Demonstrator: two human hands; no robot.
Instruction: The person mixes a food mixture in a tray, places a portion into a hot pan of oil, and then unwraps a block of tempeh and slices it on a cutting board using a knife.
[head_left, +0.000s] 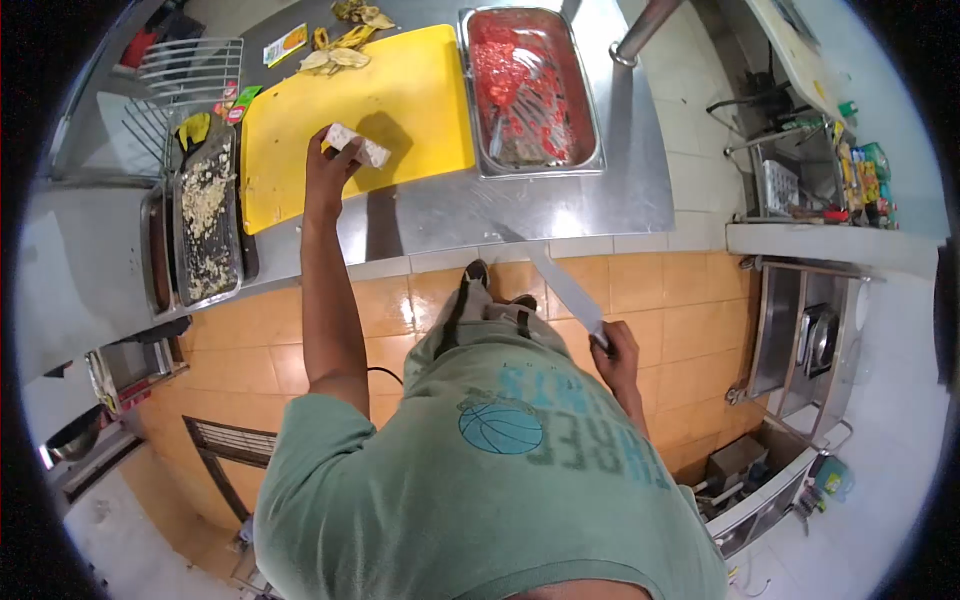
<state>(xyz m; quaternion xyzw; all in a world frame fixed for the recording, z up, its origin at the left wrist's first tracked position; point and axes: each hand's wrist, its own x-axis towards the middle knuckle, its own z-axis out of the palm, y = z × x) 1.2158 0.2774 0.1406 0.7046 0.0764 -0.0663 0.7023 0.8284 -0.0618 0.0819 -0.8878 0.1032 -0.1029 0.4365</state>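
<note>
At left, a packet (285, 45) on the counter (430, 215) bears print too small to read. The left hand (332, 165) has its grip closed around a pale, speckled block (360, 147), over the yellow cutting board (290, 140). Blue lettering on the green T-shirt (490, 520) is only partly legible. The right hand's (619, 352) grip clenches a knife (568, 287), its blade angled toward the counter.

A single head-worn camera looked forward and steeply down over the wearer's shirt (480, 500), which loomed large at close range along the bottom. Past the tiled floor (690, 325), the near edge of the tabletop (600, 215) crossed the upper part, farther off. Dark, rounded borders framed the very wide, bowed view.
</note>
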